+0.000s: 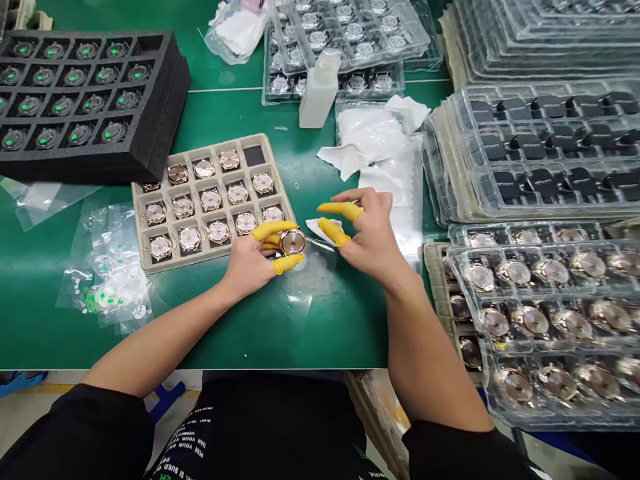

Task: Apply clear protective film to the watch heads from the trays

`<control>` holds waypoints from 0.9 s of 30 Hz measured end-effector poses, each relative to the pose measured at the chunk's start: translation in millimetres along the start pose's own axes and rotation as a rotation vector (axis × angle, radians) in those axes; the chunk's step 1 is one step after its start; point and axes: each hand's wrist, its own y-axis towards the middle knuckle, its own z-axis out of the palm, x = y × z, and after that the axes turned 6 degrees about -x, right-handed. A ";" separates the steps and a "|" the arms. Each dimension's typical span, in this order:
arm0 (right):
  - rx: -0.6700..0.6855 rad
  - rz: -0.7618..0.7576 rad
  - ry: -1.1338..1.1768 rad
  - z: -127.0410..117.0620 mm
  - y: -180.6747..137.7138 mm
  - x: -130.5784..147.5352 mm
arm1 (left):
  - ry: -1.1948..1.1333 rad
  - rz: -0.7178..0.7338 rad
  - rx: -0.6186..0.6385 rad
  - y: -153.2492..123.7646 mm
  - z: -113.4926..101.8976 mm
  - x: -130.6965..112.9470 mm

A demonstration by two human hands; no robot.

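Note:
My left hand (253,263), with yellow finger cots on its thumb and fingers, pinches a rose-gold watch case (293,243) by its edges, dial side up. To its right, my right hand (367,230) has yellow cots on thumb and index finger, which are spread apart. A small white wipe (316,228) shows behind that thumb; whether the hand touches it I cannot tell. A thin pale streak runs between the watch case and the thumb, too fine to identify. Behind my left hand lies a beige tray (215,257) of similar watch cases, with one bare compartment at its far right corner.
A black foam tray stack (165,107) stands at the back left. Plastic bags with green and white dots (107,293) lie at left. A white bottle (319,93), white wipes (373,133) and clear trays (350,50) are behind. Stacked clear trays (545,287) line the right.

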 end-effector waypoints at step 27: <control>0.102 0.131 0.035 11.9 -11.6 18.7 | -0.007 0.112 0.100 -1.8 -2.6 2.5</control>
